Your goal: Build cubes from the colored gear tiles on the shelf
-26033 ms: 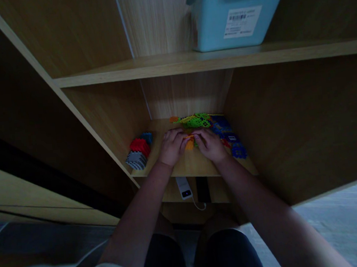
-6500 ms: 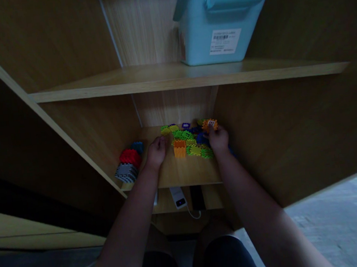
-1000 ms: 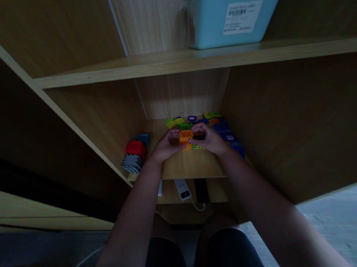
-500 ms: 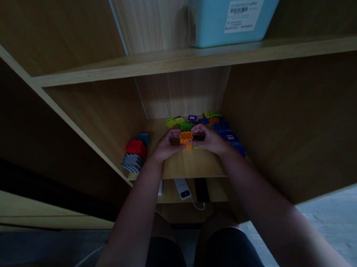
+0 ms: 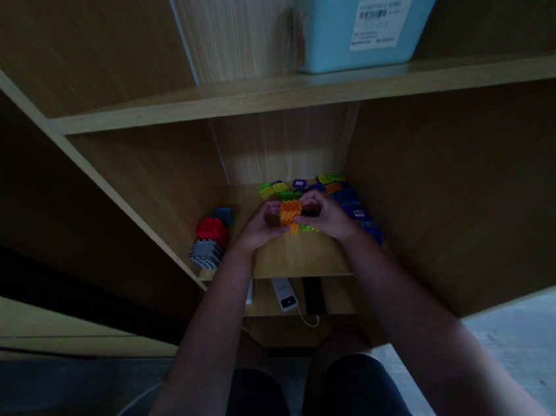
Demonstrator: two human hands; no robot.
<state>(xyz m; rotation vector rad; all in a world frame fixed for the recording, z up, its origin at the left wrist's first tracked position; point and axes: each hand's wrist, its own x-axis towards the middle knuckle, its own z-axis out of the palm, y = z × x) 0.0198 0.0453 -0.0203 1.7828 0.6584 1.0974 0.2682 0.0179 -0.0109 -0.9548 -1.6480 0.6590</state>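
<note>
Between my hands is an orange block of toothed, interlocking foam-like pieces, held above the middle shelf. My left hand grips its left side, thumb below and fingers above. From the right, my right hand pinches it the same way. Just behind lie green and yellow pieces, and a lime piece shows under my right hand. Blue pieces spread along the right, with an orange one among them. To the left sit a red block and a grey toothed cube.
A light-blue plastic bin with a label stands on the upper shelf. Below, a white power bank with a cable and a dark flat object rest on the lower shelf. Wooden side walls enclose the shelves.
The orange block has tilted slightly between my fingers and its top sits a little higher. More of the lime piece below my right hand shows.
</note>
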